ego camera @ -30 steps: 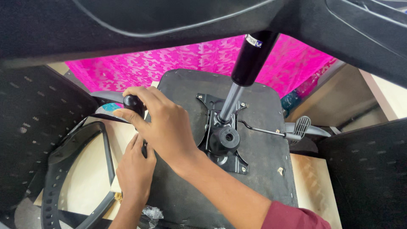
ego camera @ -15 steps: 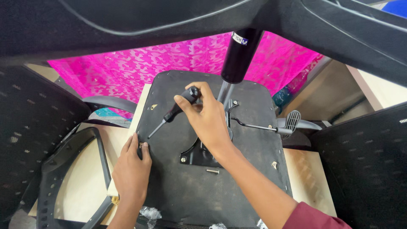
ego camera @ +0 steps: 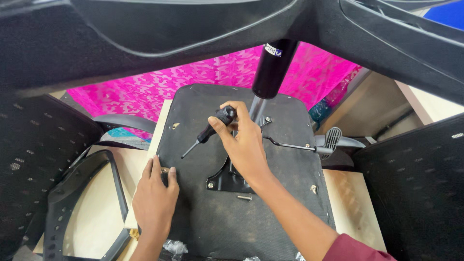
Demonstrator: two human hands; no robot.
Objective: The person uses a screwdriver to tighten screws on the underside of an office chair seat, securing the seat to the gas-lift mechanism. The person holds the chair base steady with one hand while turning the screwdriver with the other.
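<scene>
Since the earlier frame, the black-handled screwdriver point(ego camera: 209, 131) has been lifted off the seat edge by the right hand point(ego camera: 244, 145), fingers curled round its grip. The left hand point(ego camera: 155, 197), fingers together, is pressed flat at the left edge of the upturned black chair seat base point(ego camera: 270, 212). One loose silver screw point(ego camera: 244, 197) lies beside the black metal mechanism plate point(ego camera: 223, 180); fastening is judged unfinished.

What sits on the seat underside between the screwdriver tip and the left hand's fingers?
Nothing: in the head view only bare black seat board separates the screwdriver tip from the left hand. A small metal fitting lies at the left hand's fingertips.
</scene>
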